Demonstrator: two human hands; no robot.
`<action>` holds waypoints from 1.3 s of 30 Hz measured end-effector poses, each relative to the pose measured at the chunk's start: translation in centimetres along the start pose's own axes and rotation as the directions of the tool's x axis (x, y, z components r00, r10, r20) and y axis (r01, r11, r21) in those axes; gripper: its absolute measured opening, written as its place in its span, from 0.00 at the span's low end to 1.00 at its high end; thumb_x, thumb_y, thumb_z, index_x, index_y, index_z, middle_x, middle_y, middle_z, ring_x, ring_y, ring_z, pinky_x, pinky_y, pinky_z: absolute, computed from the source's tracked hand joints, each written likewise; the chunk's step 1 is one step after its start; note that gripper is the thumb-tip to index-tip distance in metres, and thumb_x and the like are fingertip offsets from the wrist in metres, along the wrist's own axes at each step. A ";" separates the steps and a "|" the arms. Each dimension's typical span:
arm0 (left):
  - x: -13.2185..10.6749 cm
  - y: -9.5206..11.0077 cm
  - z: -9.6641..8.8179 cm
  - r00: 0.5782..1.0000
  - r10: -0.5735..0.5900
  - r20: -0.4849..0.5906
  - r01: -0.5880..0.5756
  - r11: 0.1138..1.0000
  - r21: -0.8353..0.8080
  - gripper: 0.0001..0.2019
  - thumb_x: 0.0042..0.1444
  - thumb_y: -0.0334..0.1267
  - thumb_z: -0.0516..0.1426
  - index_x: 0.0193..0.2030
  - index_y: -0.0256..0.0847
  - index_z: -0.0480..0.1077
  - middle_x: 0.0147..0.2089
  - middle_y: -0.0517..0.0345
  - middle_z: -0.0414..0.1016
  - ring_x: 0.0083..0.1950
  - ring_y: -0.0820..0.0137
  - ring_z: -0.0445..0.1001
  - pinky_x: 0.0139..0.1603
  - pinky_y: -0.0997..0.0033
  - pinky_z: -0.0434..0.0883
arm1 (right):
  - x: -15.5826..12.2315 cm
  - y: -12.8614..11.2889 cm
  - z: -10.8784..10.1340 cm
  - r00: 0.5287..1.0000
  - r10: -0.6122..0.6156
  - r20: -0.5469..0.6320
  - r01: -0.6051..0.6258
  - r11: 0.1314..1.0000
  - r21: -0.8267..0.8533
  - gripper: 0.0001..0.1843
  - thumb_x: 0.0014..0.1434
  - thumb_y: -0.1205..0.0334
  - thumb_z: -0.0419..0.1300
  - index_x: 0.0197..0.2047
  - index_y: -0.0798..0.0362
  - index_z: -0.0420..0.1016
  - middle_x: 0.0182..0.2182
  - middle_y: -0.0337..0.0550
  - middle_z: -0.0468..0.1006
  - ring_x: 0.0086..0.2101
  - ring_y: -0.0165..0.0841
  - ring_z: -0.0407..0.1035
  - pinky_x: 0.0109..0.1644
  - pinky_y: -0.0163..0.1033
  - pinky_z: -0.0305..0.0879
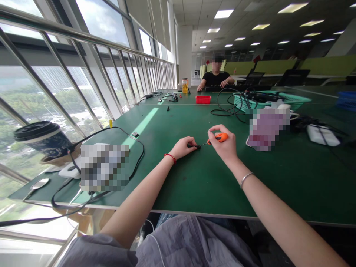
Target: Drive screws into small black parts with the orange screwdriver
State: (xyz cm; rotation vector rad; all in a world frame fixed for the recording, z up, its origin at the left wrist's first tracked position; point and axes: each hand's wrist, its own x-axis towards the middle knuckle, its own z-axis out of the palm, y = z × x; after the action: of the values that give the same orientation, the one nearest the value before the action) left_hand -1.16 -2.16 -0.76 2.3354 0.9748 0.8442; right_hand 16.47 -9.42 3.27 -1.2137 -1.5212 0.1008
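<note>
My right hand (226, 144) is closed round the orange and black handle of a screwdriver (221, 137). Its thin shaft points left, toward a small black part (197, 147) on the green table (178, 185). My left hand (184, 147) pinches that part between thumb and fingers, low over the tabletop. The shaft's tip meets or nearly meets the part; whether it sits in a screw I cannot tell. Most of the small part is hidden by my left fingers.
Ahead are a red tray (203, 99) and a teal basket (300, 99) with cables. A phone-like object (265, 128) lies right. Left are a paper cup (44, 139), a blurred device (104, 167) and cables. A person (217, 78) sits across the table.
</note>
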 end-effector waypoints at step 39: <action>0.0 0.1 0.0 1.000 0.003 -0.003 -0.003 1.000 0.001 0.02 0.51 0.33 0.59 0.29 0.37 0.70 0.33 0.57 0.74 0.35 0.71 0.72 0.40 0.71 0.69 | 0.1 0.0 -0.4 0.996 -0.034 -0.078 0.034 0.999 -0.004 0.14 0.53 0.53 0.57 0.41 0.51 0.68 0.17 0.30 0.63 0.19 0.28 0.61 0.27 0.35 0.59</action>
State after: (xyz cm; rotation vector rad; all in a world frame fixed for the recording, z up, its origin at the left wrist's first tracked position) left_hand -1.08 -2.21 -0.69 2.3376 0.9744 0.8489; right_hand 16.76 -9.55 3.47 -1.1797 -1.4742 0.0287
